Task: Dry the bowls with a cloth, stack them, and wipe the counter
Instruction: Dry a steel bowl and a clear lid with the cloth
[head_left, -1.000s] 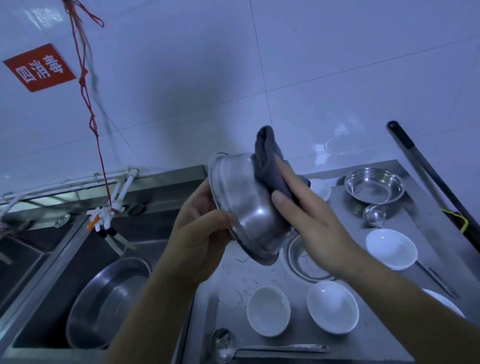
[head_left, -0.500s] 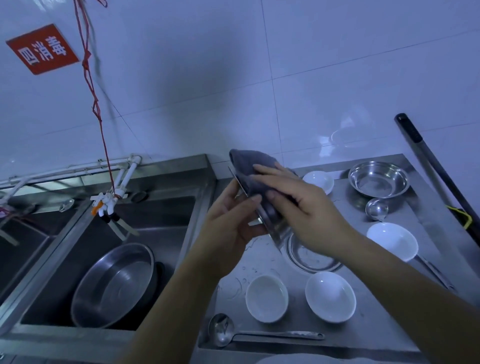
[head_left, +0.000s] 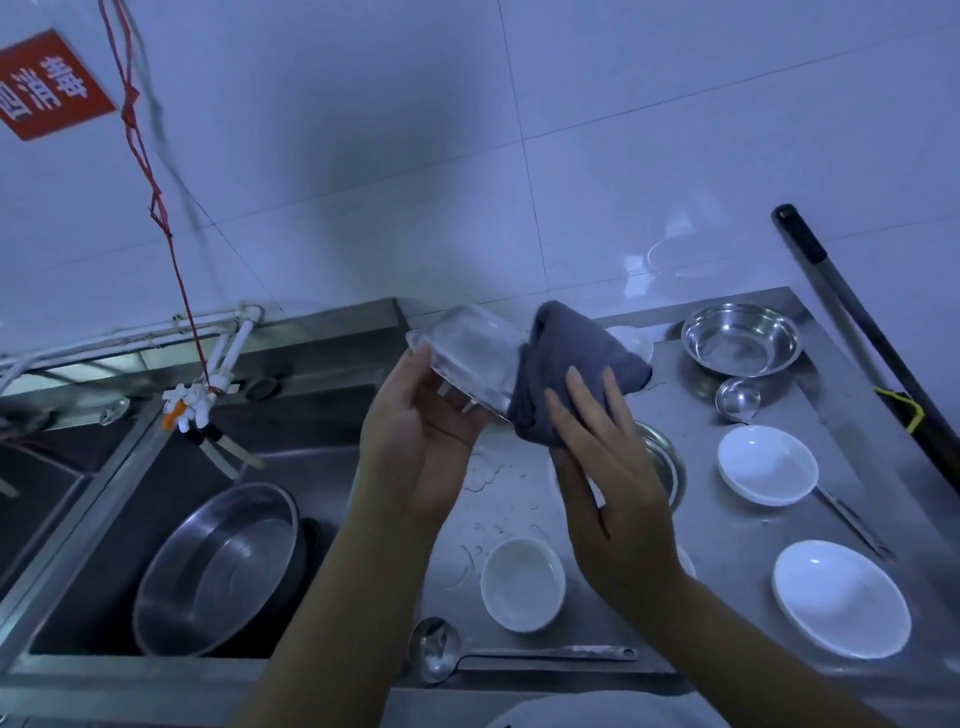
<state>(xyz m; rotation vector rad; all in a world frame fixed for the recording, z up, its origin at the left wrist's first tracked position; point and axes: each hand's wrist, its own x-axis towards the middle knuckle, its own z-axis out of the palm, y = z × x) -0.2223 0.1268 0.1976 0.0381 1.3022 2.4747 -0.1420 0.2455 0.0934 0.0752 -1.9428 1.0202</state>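
Two hands meet above the worktop (head_left: 727, 530) in the head view, with a steel bowl (head_left: 470, 358) between them: the left hand (head_left: 415, 441) cups it from below and the left, fingers curled up round its rim and wall, while the right hand (head_left: 602, 467) lies flat, fingers straight, pressing a grey cloth (head_left: 571, 364) against the bowl's right side. The bowl is tilted and motion-blurred, so I cannot tell which way its mouth faces. It sits just beyond both hands, equally near each. I judge the coming move turns on rotating the bowl under the cloth. The bowl is thin, glossy and likely slippery when wet; the cloth is soft, folded and thick. Below, water streaks mark the worktop near a small white bowl (head_left: 522, 584), two wider white bowls (head_left: 766, 465) (head_left: 841, 597), another steel bowl (head_left: 740, 338) and a ladle (head_left: 519, 652). A large steel basin (head_left: 218, 566) rests in the sink (head_left: 332, 462).
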